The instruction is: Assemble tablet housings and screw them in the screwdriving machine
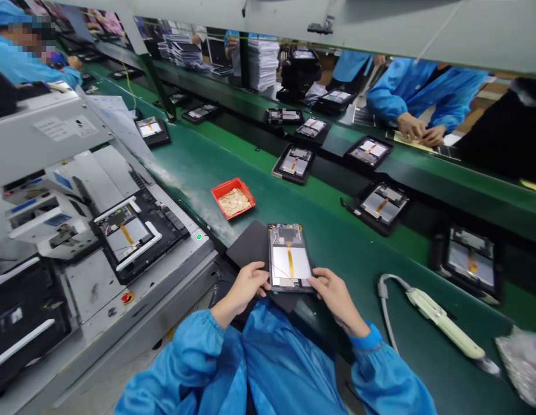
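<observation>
- Tablet (280, 262), one, back off: in front of the person, between the two hands, long sides running away from the body. White battery and orange ribbon (290, 262) exposed; a thin dark wire crosses the lower part.
- Left hand (249, 282): thumb and fingers closed on the tablet's left edge, near its lower end.
- Right hand (333, 290): thumb and fingertips closed on the lower right corner, a little lower than the other grip. Most of the tablet extends beyond both grips, away from the body.
- Pad (247, 245), dark, flat: partly beneath the tablet, showing mainly on its left.
- Bin (219, 197), red: on the green bench (346, 253), beyond the pad, holding small pale pieces (234, 202) (too small to identify).
- Driver (445, 323), pale, corded: lying on the bench, to the right of the right hand, apart from it.
- Bag (525, 366), clear, crumpled: at the right edge, just beside the driver's tip.
- Machine (147, 300), grey: on the left, with a second tablet (124, 233) seated in its black fixture (170, 230).
- Co-worker (427, 92), blue sleeves: across the line, both hands together over a yellowish item.
</observation>
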{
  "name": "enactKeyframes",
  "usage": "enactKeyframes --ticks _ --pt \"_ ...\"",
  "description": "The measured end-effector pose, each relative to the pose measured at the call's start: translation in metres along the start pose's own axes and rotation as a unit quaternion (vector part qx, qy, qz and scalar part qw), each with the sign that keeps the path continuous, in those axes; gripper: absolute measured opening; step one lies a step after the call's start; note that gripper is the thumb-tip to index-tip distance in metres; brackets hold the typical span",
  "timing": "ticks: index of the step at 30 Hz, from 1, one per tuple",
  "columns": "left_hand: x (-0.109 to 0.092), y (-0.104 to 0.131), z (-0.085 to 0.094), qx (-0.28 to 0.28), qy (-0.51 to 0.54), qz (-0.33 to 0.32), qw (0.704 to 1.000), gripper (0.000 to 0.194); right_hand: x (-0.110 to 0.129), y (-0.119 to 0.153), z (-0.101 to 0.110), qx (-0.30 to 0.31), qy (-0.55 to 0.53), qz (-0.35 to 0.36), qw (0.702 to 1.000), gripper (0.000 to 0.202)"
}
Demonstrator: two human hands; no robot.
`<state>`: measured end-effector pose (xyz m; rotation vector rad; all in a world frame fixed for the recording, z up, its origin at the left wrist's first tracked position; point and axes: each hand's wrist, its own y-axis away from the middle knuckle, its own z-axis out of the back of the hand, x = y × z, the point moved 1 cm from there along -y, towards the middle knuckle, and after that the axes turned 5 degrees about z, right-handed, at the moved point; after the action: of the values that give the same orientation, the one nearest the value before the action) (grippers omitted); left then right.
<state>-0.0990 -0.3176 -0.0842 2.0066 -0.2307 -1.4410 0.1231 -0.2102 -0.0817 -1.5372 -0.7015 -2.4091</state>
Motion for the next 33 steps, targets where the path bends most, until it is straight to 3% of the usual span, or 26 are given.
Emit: enactKeyframes --ticks 3,5,7,10,14,18,20,22,24,26,29,33 --pt "-0.007 0.000 -0.004 0.053 0.054 -0.001 0.997 0.042 0.020 0.007 0.004 0.026 -0.098 -0.001 0.995 0.050" --pt "-0.012 0.007 0.001 0.087 0.077 -0.041 0.992 0.038 0.034 0.010 0.000 0.038 -0.091 0.023 0.995 0.050" --pt "-0.015 0.018 0.019 0.074 0.092 -0.098 0.988 0.038 0.046 0.008 -0.013 0.054 -0.061 0.058 0.995 0.050" --pt "-0.016 0.044 0.067 -0.010 0.080 -0.171 0.982 0.040 0.068 -0.005 -0.056 0.115 -0.011 0.139 0.983 0.045" --pt "0.001 0.099 0.147 -0.189 0.084 -0.218 0.954 0.036 0.113 -0.018 -0.148 0.251 0.064 0.267 0.928 0.035" --pt "0.033 0.156 0.216 -0.381 0.127 -0.259 0.878 0.027 0.179 -0.034 -0.267 0.398 0.132 0.370 0.829 0.029" --pt "0.049 0.178 0.241 -0.435 0.147 -0.256 0.851 0.027 0.215 -0.050 -0.337 0.365 0.189 0.430 0.804 0.029" --pt "0.063 0.194 0.260 -0.471 0.169 -0.249 0.829 0.030 0.249 -0.066 -0.411 0.269 0.323 0.459 0.783 0.024" --pt "0.074 0.203 0.271 -0.501 0.192 -0.244 0.808 0.033 0.275 -0.079 -0.479 0.235 0.361 0.462 0.775 0.023" --pt "0.083 0.207 0.277 -0.514 0.212 -0.236 0.797 0.036 0.291 -0.087 -0.531 0.206 0.385 0.459 0.773 0.030" --pt "0.089 0.206 0.281 -0.515 0.230 -0.220 0.795 0.038 0.298 -0.096 -0.572 0.174 0.417 0.446 0.773 0.040" --pt "0.080 0.195 0.288 -0.511 0.228 -0.228 0.796 0.036 0.297 -0.104 -0.581 0.155 0.442 0.433 0.771 0.040"
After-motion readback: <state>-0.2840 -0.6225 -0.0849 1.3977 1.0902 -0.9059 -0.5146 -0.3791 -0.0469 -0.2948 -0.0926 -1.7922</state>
